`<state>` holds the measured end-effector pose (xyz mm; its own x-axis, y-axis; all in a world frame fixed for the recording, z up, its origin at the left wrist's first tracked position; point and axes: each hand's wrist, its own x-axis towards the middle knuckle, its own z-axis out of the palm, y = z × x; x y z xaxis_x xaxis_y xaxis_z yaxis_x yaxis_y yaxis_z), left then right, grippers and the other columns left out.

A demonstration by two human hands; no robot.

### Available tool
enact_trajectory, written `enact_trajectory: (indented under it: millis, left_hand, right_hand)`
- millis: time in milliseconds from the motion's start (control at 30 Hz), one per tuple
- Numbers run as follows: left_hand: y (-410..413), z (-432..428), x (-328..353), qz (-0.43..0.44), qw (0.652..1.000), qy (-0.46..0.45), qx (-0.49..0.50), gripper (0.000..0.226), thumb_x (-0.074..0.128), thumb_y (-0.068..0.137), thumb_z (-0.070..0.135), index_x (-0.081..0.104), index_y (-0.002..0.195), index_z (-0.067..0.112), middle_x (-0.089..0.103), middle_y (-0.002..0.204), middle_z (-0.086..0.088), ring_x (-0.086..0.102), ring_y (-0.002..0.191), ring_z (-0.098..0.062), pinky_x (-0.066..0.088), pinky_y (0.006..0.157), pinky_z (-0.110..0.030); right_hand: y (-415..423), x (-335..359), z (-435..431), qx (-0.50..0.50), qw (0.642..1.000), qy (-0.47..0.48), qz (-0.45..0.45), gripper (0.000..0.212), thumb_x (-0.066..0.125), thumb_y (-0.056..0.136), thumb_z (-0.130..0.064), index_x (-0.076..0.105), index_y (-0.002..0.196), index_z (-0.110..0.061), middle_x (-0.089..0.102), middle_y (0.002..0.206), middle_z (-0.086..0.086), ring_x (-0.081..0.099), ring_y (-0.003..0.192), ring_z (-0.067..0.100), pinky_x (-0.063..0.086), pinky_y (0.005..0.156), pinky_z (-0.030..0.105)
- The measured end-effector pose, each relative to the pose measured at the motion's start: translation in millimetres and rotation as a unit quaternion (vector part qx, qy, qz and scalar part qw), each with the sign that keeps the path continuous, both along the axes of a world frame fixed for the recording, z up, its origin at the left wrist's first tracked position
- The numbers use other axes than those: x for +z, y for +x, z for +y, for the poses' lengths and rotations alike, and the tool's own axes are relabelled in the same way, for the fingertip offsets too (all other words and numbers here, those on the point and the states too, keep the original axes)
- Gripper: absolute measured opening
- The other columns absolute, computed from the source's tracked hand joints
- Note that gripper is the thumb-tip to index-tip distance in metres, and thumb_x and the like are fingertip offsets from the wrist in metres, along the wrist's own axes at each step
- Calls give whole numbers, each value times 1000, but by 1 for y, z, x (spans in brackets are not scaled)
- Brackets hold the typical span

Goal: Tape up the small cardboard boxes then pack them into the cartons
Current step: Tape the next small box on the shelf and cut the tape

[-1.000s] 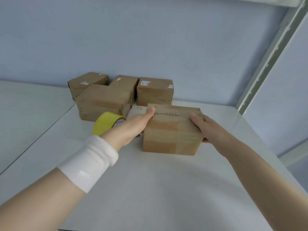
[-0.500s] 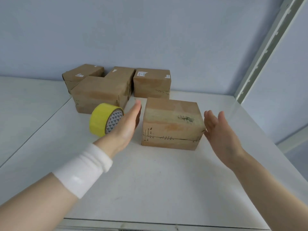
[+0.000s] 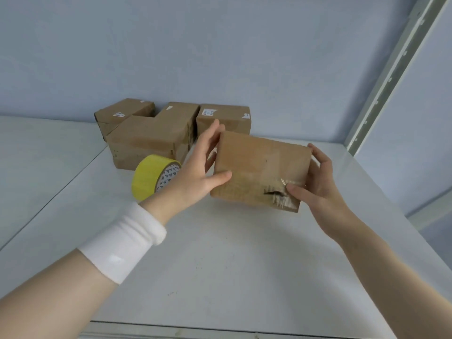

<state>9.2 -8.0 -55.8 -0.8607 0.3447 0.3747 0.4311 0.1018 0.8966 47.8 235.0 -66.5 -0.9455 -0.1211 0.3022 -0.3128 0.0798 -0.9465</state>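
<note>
While left hand and right hand hold it, box tilts.

Both forearms are extended forward. The small box is pinched at one edge by the left hand, thumb in front, fingers behind; the right hand is curled round the opposite edge.

Small box raised off bench, tilted, broad brown face toward me, clear tape over dark tear near lower right corner; four more boxes clustered at rear; yellow tape roll on edge before them.
</note>
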Motion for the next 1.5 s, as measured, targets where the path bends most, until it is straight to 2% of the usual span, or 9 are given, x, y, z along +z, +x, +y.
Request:
enact_trajectory:
  millis: [133,233,300,500,600,767,1100,1333,1500]
  left_hand:
    - [15,-13,-1,94,984,-143,44,54,61,87,21,37,134,30,36,136,22,31,129,11,31,105,-11]
    - [21,-15,12,192,950,-216,116,20,55,89,38,57,104,24,53,118,12,45,117,-1,31,100,-15]
    - [19,-7,26,212,933,-252,148,22,51,91,37,62,91,18,56,116,8,44,117,-10,27,97,-18]
    - [-6,47,56,138,880,-448,81,45,27,101,35,34,143,21,20,156,-1,4,146,-17,8,115,-35]
    - [-9,62,46,94,849,-520,29,48,16,102,35,20,148,24,20,156,-2,13,144,-20,12,116,-40]
    - [-12,61,44,73,858,-508,32,44,15,102,37,33,140,25,43,142,1,41,128,-20,30,93,-32]
    - [-16,62,38,95,852,-514,32,42,18,101,40,46,128,26,53,129,4,47,120,-20,37,95,-37]
    - [4,31,37,57,994,-17,88,27,38,98,39,57,116,34,57,126,15,47,119,5,34,98,-13]
    - [44,10,20,3,991,-117,-64,40,55,79,58,43,118,55,32,141,20,31,134,0,30,106,-19]
  right_hand:
    - [18,1,5,-27,991,125,48,56,62,85,-23,31,128,-39,35,139,-21,40,130,5,37,109,39]
    - [26,16,4,-108,979,168,45,16,47,88,-56,47,100,-46,47,126,-28,45,122,-1,35,108,36]
    - [23,30,1,-148,952,263,50,22,35,87,-60,48,92,-44,49,123,-22,41,126,3,33,103,28]
    - [2,54,-25,-91,858,501,63,56,26,98,-42,23,148,-17,15,157,-9,-9,143,3,3,110,20]
    - [-3,50,-31,-30,816,575,39,59,15,99,-41,3,151,-14,-5,159,-5,-18,142,6,-8,113,22]
    - [-13,52,-33,-7,778,628,-3,57,12,101,-36,-6,149,-13,-12,158,-2,-18,142,7,-9,115,25]
    - [-14,46,-30,5,801,599,3,63,15,98,-45,-6,150,-17,-9,158,-8,-12,143,3,-6,113,22]
    - [-12,63,-5,95,838,538,-3,117,57,49,-78,12,148,-36,26,139,-22,20,129,0,16,106,21]
    - [22,68,9,21,903,423,-69,100,70,43,-67,36,136,-51,45,123,-29,46,106,-11,37,78,10]
